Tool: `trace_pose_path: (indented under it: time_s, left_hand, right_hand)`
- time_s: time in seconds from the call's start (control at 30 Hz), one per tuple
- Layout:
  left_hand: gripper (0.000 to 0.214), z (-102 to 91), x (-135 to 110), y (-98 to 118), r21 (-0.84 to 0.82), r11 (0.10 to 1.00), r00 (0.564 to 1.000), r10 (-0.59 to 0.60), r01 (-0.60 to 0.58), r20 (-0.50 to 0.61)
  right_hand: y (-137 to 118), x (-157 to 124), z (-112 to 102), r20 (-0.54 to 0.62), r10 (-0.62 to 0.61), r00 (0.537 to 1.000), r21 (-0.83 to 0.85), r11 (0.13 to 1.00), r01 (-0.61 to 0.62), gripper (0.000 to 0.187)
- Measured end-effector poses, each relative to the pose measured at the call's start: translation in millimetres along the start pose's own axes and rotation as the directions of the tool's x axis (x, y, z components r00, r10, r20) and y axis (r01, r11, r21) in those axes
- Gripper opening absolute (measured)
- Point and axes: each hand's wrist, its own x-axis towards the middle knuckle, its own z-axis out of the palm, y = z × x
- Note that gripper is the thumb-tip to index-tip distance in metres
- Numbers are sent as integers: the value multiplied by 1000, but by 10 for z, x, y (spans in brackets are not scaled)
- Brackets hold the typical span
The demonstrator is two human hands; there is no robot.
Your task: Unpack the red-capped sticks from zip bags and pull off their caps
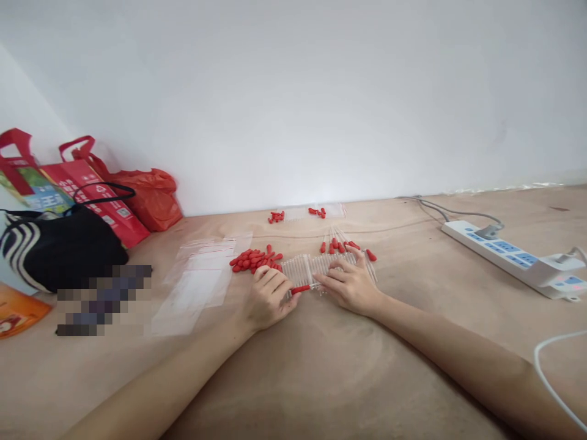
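My left hand (268, 298) is curled, pinching a small red cap (300, 289) at the near end of a row of clear plastic tubes (305, 269) lying side by side on the tan surface. Spread flat over the right part of that row, my right hand (349, 282) presses the tubes down. A heap of loose red caps (255, 260) lies just beyond my left hand. More capped tubes (342, 244) fan out behind my right hand.
Clear zip bags (202, 281) lie left of the caps. Two small bags with red caps (300, 213) sit by the wall. A black striped bag (55, 247), red bags (137, 195) and a blurred patch fill the left. A white power strip (513, 256) and cables lie right.
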Motion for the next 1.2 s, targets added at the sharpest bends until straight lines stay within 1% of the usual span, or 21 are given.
trace_pose_path:
  time_s: [0.07,0.17,0.3,0.43,0.57,0.77,0.87,1.0,1.2]
  left_hand:
    - [14,22,0,17,-24,1000,1000,-19,19,-1]
    - [21,47,3,24,-93,995,999,-28,32,43]
    - [14,41,-19,24,-174,984,997,-9,22,77]
    - [16,-10,-53,44,-180,983,996,-8,24,88]
    - [17,-45,-63,68,-178,984,996,7,9,86]
    - [16,-73,-52,86,-170,985,994,20,-1,106]
    - [19,-92,-49,100,-174,985,993,14,7,116]
    - [22,-104,-60,120,-199,980,992,-2,26,123]
    - [21,-107,-69,131,-220,975,996,1,19,92]
  right_hand:
    - [-14,-5,17,-14,1,1000,14,1000,-1,14]
    - [-43,-3,4,-31,-4,1000,44,999,6,14]
    - [-82,-4,-25,-52,-28,998,63,998,31,14]
    - [-96,-19,-46,-35,-45,998,83,995,48,15]
    - [-105,-28,-71,-46,-50,998,101,993,55,16]
    - [-117,-43,-95,-31,-56,998,83,995,58,16]
    - [-121,-47,-106,-23,-57,998,80,995,59,17]
    - [-130,-44,-124,-45,-69,997,92,993,73,20]
    - [-139,-36,-140,-70,-79,994,124,988,87,21]
